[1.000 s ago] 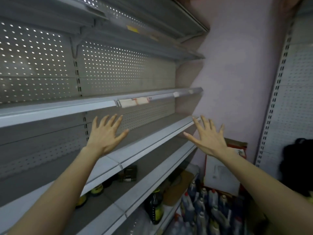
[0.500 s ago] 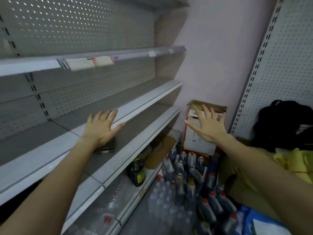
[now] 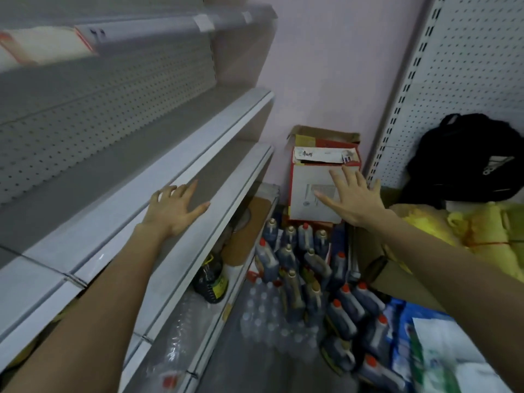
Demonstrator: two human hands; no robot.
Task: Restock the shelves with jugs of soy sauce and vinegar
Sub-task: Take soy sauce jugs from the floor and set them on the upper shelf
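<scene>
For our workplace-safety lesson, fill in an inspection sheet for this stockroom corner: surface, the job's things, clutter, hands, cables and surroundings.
Surface: grey metal shelves, with paper labels on the top edge.
Job's things: red-capped jugs grouped on the floor; a single dark jug on a low shelf.
Clutter: cardboard box, black backpack, yellow bag, wrapped clear bottles.
Hands: left hand and right hand are both open with fingers spread, holding nothing.
Cables: nothing seen.
Surroundings: pink wall, pegboard panel at right.
</scene>
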